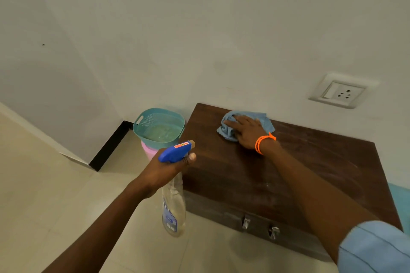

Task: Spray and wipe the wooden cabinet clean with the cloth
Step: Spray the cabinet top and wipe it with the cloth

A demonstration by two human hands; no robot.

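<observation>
Nearest you, your left hand [165,170] is wrapped tight around the neck of the spray bottle [173,201], holding it over the bare floor [55,184] just off the cabinet's [277,173] left edge. The wooden cabinet top lies open from its near edge to your right hand [246,132]. That hand presses flat on the blue cloth [230,126] near the far left corner, close to the wall [199,40], with a teal basket [158,125] just beside that edge.

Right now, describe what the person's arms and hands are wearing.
The left hand and its forearm are bare, with nothing worn. The right hand has an orange cord bracelet looped in several strands around the wrist, and a light blue sleeve with thin darker stripes covers the upper arm.
</observation>
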